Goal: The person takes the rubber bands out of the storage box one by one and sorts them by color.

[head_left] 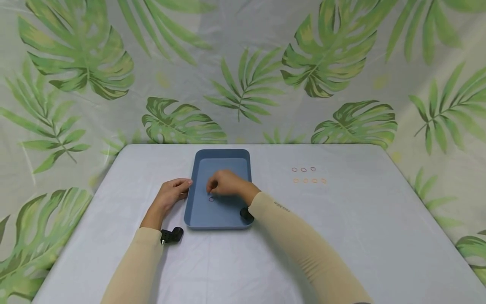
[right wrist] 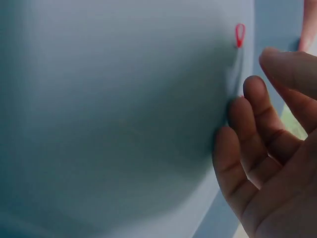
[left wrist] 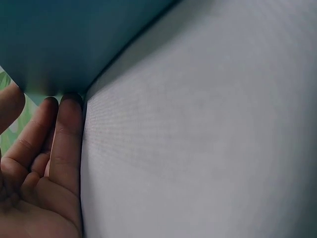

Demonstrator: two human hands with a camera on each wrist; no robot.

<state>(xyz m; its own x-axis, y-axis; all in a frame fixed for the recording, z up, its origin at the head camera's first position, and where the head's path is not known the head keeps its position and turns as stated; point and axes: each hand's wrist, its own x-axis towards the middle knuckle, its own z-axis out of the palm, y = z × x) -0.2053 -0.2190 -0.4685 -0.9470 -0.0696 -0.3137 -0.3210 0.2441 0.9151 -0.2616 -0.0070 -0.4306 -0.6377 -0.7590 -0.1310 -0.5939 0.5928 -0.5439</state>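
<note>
The blue tray [head_left: 218, 225] lies on the table, with a small red rubber band [head_left: 211, 199] on its floor. My right hand [head_left: 228, 183] is inside the tray, fingertips bent down right beside that band. In the right wrist view the red band [right wrist: 240, 34] lies off the fingertips, and the thumb stands apart from the fingers with nothing between them. My left hand [head_left: 172, 193] touches the tray's left side. Its fingers [left wrist: 68, 134] stretch fairly straight against the tray wall [left wrist: 74, 44] in the left wrist view.
To the right of the tray, three red rubber bands [head_left: 303, 170] form a row on the white tablecloth [head_left: 360, 219]. Just in front of them is a row of several orange rubber bands [head_left: 305, 180]. A leaf-patterned curtain [head_left: 243, 84] hangs behind the table.
</note>
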